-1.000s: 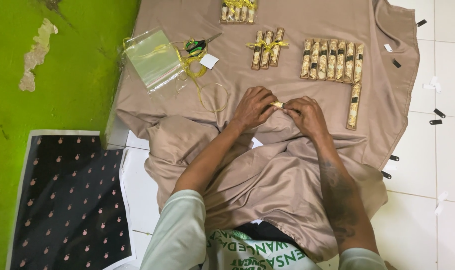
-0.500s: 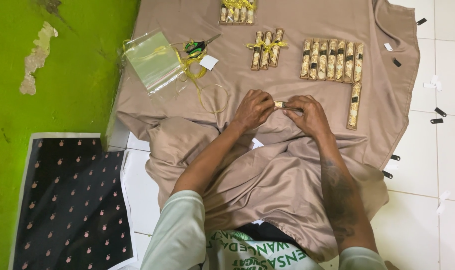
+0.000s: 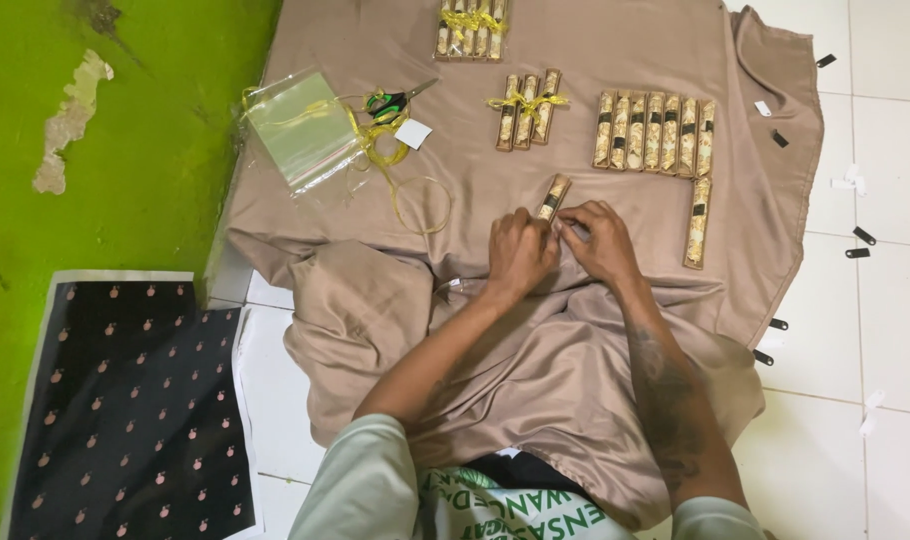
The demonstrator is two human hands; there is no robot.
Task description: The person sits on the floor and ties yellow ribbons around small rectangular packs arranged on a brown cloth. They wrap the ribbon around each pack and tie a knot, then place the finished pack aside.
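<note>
Head view: both hands, left hand [image 3: 520, 250] and right hand [image 3: 600, 240], pinch a small gold-wrapped stick [image 3: 552, 197] on the tan cloth [image 3: 615, 60], seemingly finishing its wrap; laying it beside the row of sticks [image 3: 655, 130] looks next.

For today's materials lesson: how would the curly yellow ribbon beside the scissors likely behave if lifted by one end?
The yellow ribbon lies in loose loops on the cloth, so it is probably floppy and very light. Its curls suggest it may spring back, and could snag the scissors.
</note>
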